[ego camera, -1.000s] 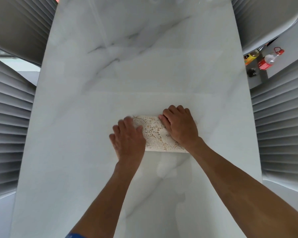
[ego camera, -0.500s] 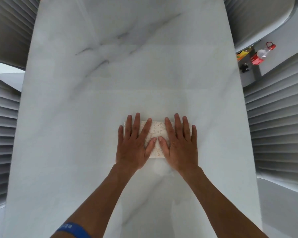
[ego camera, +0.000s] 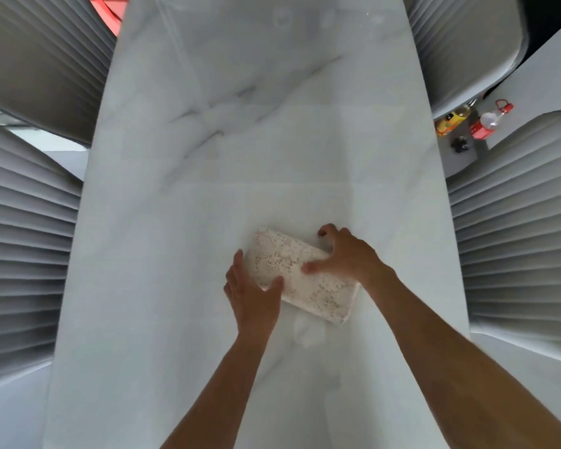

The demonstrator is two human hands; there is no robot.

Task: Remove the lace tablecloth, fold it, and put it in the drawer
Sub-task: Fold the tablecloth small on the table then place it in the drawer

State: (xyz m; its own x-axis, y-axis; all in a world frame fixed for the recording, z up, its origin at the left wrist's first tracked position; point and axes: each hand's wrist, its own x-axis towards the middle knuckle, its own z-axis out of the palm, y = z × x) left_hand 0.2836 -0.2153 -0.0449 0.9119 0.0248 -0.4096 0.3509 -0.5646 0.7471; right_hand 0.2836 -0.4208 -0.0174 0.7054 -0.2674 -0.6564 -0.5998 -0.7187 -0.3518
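Tablecloth [ego camera: 300, 275] rotated since flat press; left hand [ego camera: 251, 294], right hand [ego camera: 345, 254] pinching opposite ends, likely lifting off tabletop [ego camera: 208, 157].

A single head-worn view was given, aimed forward and steeply down along the desk [ego camera: 272, 140] from its near end, close above it, both long edges being included.

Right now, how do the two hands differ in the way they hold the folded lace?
The left hand takes the lace at its near-left edge, thumb on top; the right hand lies across its far-right side. The left fingers are fairly straight; the right fingers curl over the far edge. Both grip the lace on the table.
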